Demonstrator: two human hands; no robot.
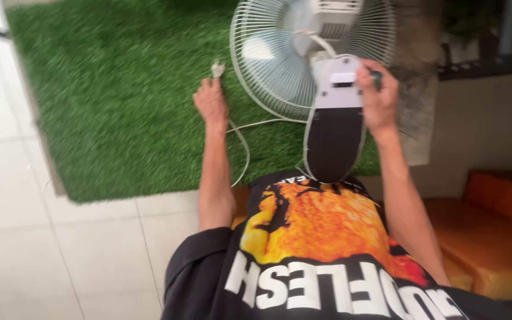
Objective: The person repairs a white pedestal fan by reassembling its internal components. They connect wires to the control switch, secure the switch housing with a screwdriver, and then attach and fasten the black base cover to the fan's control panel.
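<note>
The fan (312, 56) is blurred and cut off at the top edge. The right hand (379, 98) clamps its base (336, 118); the left hand (210, 104) lies loosely curled on the grass mat (120, 101), fingertips just beside the plug (217, 69) and holding nothing.

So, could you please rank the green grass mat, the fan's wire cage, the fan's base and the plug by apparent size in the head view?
1. green grass mat
2. fan's wire cage
3. fan's base, nearer the camera, so its rank is unsure
4. plug
</note>
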